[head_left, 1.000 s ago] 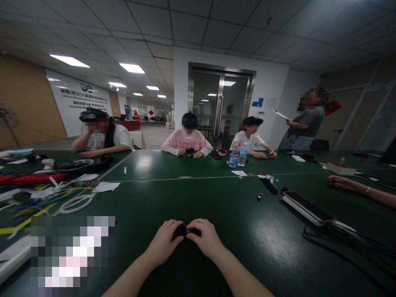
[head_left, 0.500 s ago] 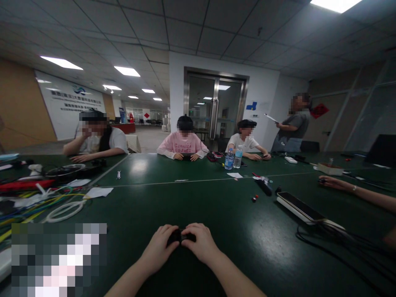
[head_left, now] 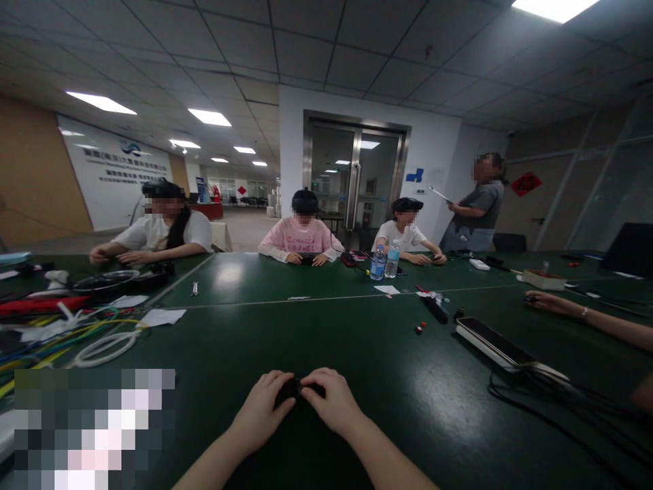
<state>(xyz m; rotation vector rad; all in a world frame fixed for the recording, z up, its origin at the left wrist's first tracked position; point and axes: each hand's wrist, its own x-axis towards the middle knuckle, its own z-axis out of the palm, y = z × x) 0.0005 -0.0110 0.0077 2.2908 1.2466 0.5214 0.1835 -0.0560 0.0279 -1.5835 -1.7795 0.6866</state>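
Observation:
Both my hands meet above the dark green table (head_left: pixel 229 361), straight ahead of me. A small black object (head_left: pixel 290 388) lies between them, mostly covered by the fingers, and its kind cannot be made out. My left hand (head_left: pixel 264 412) curls around its left side, thumb and fingers closed in. From the right, my right hand (head_left: pixel 330 401) grips it the same way, with its thumb and index fingertips near the middle. The two hands are close together, fingertips nearly touching.
A phone (head_left: pixel 494 340) on a white block and black cables (head_left: pixel 561 415) lie to the right. Coiled cables (head_left: pixel 107 349) and papers (head_left: pixel 162 318) are at left. Two water bottles (head_left: pixel 385 261) stand across the table. Several people sit around it; another person's hand (head_left: pixel 554 301) rests at right.
My right hand's fingertips have shifted very slightly; my left hand stays put. Across the table at left, a person's raised hand has come down to the table. The standing person has moved slightly left.

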